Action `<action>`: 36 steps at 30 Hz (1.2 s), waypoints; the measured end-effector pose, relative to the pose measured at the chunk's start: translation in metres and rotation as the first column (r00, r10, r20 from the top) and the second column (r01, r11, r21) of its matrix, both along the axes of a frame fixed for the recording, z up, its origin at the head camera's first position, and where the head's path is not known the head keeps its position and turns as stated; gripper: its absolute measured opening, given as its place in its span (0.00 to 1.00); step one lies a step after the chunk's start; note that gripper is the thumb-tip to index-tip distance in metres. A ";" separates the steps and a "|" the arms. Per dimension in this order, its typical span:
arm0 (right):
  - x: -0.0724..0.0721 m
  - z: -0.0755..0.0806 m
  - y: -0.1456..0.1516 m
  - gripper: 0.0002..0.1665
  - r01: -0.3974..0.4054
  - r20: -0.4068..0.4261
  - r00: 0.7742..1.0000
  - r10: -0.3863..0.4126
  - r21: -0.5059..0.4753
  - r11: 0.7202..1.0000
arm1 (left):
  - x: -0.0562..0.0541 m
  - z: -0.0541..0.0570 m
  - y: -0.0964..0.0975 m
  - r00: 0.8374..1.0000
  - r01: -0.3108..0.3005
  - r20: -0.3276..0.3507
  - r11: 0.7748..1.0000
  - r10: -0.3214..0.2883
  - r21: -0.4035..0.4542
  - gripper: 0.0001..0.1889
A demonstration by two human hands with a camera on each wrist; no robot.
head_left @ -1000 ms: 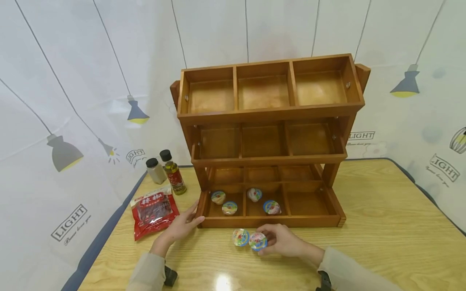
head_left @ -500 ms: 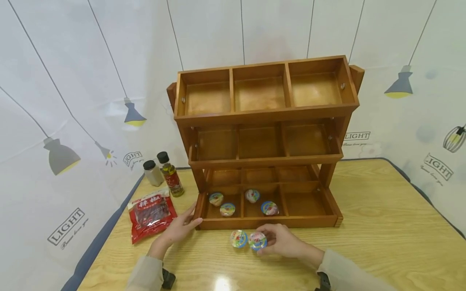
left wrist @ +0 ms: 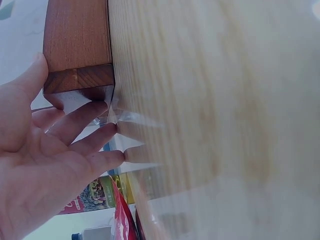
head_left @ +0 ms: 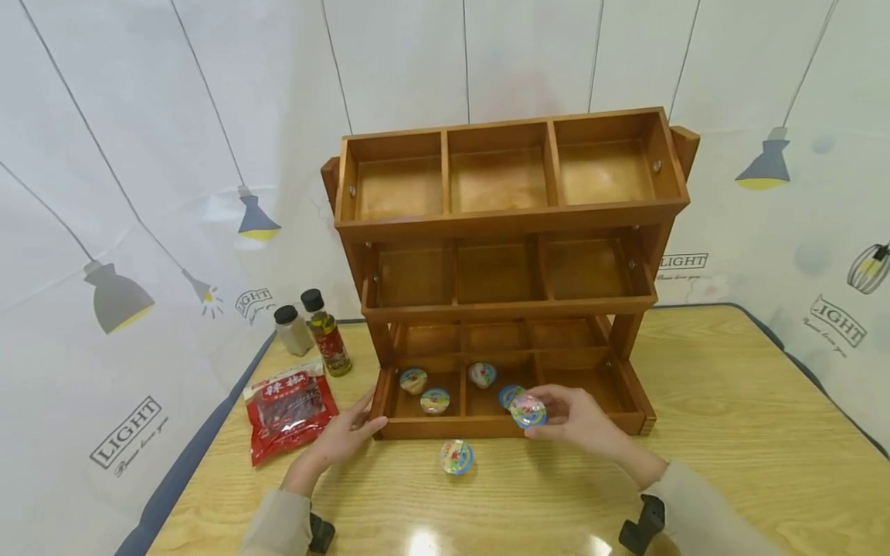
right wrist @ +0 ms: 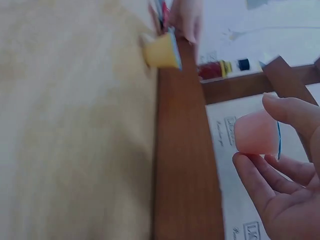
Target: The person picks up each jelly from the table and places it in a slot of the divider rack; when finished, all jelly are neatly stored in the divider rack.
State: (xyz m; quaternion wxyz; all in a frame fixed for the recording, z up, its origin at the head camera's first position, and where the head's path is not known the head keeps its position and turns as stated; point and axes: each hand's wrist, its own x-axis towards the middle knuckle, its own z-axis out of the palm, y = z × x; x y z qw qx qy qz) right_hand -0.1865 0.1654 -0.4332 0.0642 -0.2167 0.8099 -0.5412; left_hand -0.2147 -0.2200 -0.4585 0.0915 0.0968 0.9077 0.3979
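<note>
In the head view my right hand [head_left: 580,423] pinches a pink jelly cup [head_left: 528,411] above the front edge of the rack's bottom tray. The right wrist view shows this jelly cup [right wrist: 256,133] between thumb and fingers. My left hand [head_left: 341,439] rests at the front left corner of the wooden rack [head_left: 452,427], its fingers spread and thumb touching the wood [left wrist: 77,45]. A yellow jelly cup [head_left: 456,457] stands on the table before the rack. Two jelly cups [head_left: 435,401] sit in the bottom-left compartment. Two more [head_left: 482,375] are in the bottom-middle one, the front one partly hidden.
Left of the rack lies a red bag of dried chillies [head_left: 290,411]. Behind it stand an oil bottle [head_left: 330,344] and a black-capped jar [head_left: 293,332]. The rack's upper tiers [head_left: 514,218] overhang the bottom tray. A printed curtain [head_left: 174,93] hangs behind the table.
My right hand has lifted the pink jelly cup from beside the yellow one and carried it right and forward to the tray's edge. The left hand stays at the rack's corner.
</note>
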 end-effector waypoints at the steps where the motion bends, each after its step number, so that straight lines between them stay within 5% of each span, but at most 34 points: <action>1: -0.003 0.004 0.004 0.35 0.022 -0.012 1.000 -0.022 0.015 1.000 | 0.000 0.000 0.000 1.000 0.000 -0.002 1.000 0.000 -0.002 0.37; 13: -0.044 0.027 0.050 0.34 0.235 -0.118 0.969 -0.217 0.177 0.956 | 0.001 0.002 -0.002 1.000 0.008 0.001 1.000 -0.008 -0.004 0.37; 20: -0.066 0.008 0.058 0.33 0.275 -0.081 0.962 -0.263 0.251 0.928 | 0.000 0.000 -0.002 1.000 0.002 -0.001 1.000 -0.002 0.004 0.37; 27: -0.071 -0.019 0.053 0.34 0.288 -0.083 0.957 -0.277 0.330 0.899 | 0.003 -0.003 0.001 1.000 0.019 -0.017 1.000 -0.019 -0.015 0.37; 36: -0.078 -0.026 0.047 0.36 0.299 -0.048 0.952 -0.303 0.353 0.886 | 0.000 0.002 0.000 1.000 0.004 0.001 1.000 -0.004 -0.008 0.36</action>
